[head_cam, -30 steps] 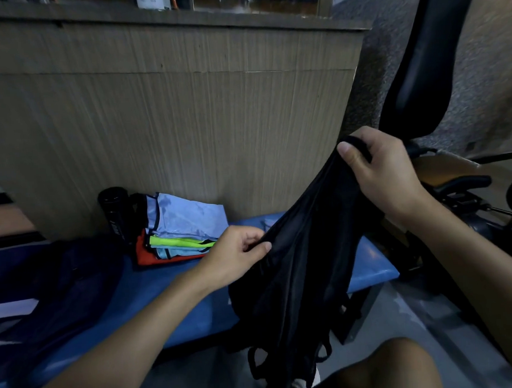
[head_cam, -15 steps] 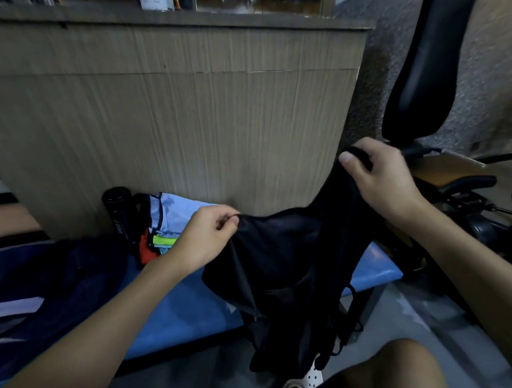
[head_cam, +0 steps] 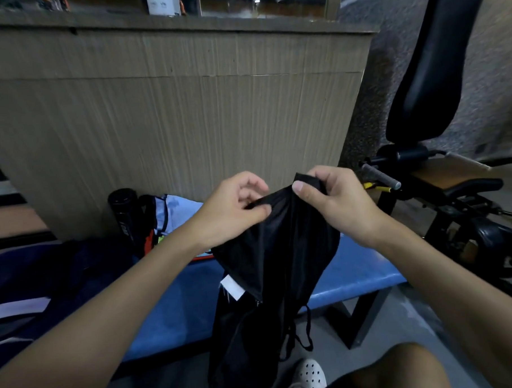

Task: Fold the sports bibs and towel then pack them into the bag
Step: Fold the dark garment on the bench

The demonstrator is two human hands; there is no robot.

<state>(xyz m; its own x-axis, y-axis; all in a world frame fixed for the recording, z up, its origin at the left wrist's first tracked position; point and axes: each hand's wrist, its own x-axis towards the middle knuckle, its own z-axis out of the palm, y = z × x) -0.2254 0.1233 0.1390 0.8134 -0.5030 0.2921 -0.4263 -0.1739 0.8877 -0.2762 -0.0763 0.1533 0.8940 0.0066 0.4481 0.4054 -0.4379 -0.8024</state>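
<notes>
Blue bench (head_cam: 355, 274) by panelled counter: black bag (head_cam: 280, 251) hung mouth-up, long axis vertical, rim pinched by left hand (head_cam: 232, 212) and right hand (head_cam: 334, 205); folded bibs (head_cam: 173, 212) lay behind-left, nearer left hand.

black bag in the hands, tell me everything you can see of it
The black bag is thin, limp fabric. The left hand and right hand pinch its top edge, close together, and it hangs crumpled in front of the blue bench. A white tag shows at its edge below the left hand; thin black cords loop below.
</notes>
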